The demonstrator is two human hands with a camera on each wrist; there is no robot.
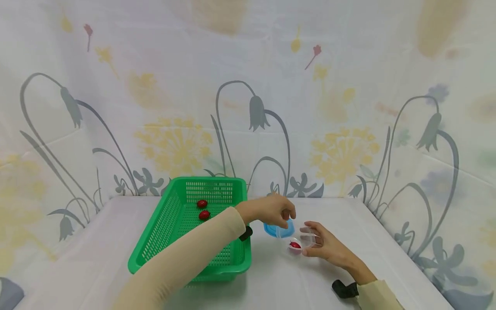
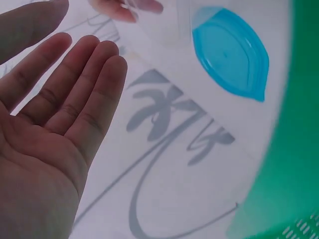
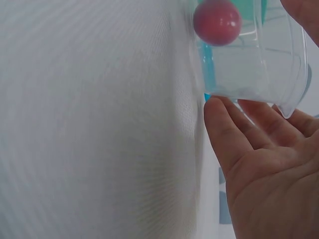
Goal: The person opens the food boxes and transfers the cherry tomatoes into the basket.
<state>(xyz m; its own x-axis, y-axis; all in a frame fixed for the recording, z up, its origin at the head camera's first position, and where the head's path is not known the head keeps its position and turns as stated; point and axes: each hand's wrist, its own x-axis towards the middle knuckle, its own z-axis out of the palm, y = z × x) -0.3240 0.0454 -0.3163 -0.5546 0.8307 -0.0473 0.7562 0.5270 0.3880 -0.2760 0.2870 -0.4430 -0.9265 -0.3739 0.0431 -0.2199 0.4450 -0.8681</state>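
Note:
My right hand [image 1: 329, 247] holds a clear plastic container [image 3: 239, 69] upright, fingers along one side and thumb at the other. At the bottom of the container lies one small red fruit [image 3: 217, 22] that looks like a cherry tomato. Above and beside the container, my left hand [image 1: 273, 209] hovers palm down; in the left wrist view its fingers are loosely bent with nothing in them. A blue lid [image 2: 232, 52] with pointed ends lies flat on the table just behind the container, under the left hand.
A green perforated basket [image 1: 133, 262] stands left of the container, with two more red fruits, one farther back [image 1: 202, 203] and one nearer [image 1: 204, 215]. My left forearm crosses over its right side. A flower-printed cloth hangs behind the white table.

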